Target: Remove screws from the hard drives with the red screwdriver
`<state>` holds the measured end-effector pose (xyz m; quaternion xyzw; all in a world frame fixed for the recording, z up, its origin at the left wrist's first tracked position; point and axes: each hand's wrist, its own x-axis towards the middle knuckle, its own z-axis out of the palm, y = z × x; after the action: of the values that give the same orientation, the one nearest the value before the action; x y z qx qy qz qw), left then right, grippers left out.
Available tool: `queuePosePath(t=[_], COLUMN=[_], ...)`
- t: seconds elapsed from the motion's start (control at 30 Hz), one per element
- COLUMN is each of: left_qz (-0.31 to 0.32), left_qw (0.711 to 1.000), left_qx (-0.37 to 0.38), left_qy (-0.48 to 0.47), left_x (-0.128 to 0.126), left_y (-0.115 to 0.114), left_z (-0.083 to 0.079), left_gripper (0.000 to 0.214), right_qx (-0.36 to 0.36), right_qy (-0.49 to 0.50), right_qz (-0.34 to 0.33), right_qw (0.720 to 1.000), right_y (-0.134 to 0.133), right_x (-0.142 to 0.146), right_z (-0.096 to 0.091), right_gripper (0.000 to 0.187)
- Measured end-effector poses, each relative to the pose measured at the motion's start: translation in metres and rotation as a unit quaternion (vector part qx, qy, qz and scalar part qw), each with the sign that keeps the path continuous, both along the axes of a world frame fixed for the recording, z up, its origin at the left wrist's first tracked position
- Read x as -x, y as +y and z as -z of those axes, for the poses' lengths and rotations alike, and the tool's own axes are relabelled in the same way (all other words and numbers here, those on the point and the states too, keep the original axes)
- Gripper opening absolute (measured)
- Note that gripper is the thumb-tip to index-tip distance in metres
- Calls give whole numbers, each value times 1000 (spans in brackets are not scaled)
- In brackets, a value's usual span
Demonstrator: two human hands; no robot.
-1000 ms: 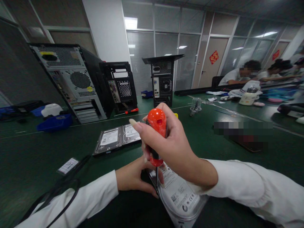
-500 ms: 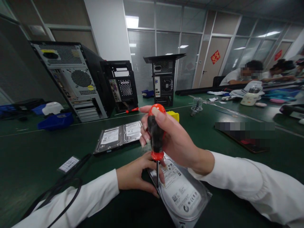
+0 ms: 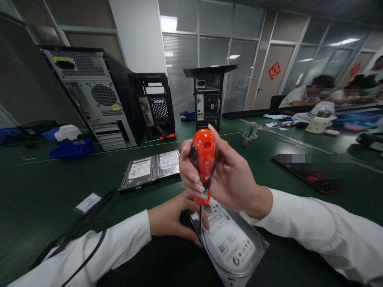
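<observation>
A silver hard drive (image 3: 231, 241) with a white label lies at an angle on the green table in front of me. My right hand (image 3: 221, 171) is wrapped round the red and black handle of a screwdriver (image 3: 206, 159), which stands nearly upright. Its shaft points down to the left edge of the drive, and the tip seems to touch there. With thumb and fingers on either side of that edge, my left hand (image 3: 176, 219) grips the drive close to the shaft. Part of the left fingers is hidden behind the screwdriver.
Two more hard drives (image 3: 149, 169) lie side by side beyond my left hand. Computer cases (image 3: 119, 99) stand at the back, with another screwdriver (image 3: 168, 136) before them. A phone (image 3: 305, 173) lies right, a black cable (image 3: 86, 227) left. People sit far right.
My right hand has turned the screwdriver's handle and shifted its grip, so more of the red side faces me. My left hand and the hard drive stay together in place.
</observation>
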<state>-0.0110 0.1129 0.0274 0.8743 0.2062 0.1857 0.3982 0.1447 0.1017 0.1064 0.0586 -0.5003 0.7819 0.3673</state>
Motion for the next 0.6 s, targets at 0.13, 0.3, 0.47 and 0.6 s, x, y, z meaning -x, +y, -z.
queuePosePath(t=[0.13,0.3,0.47,0.6], left_qz=[2,1,1,0], left_qw=[1000,1000,1000,1000], left_qx=[-3,4,-8,-5], left_qy=[-8,-2,-10,-4], left_x=[0,1,0,0], left_y=[0,0,0,0], left_z=[1,0,-3,-3], left_gripper=[31,32,29,29], right_qx=[-48,-72,-74,-92], right_qy=[13,-14,-54,-53], right_qz=[9,58,172,179], right_qw=[999,996,981,978], right_y=[0,2,3,0], right_x=[1,2,3,1], right_z=[0,0,1,-3], right_gripper=[40,28,23,22])
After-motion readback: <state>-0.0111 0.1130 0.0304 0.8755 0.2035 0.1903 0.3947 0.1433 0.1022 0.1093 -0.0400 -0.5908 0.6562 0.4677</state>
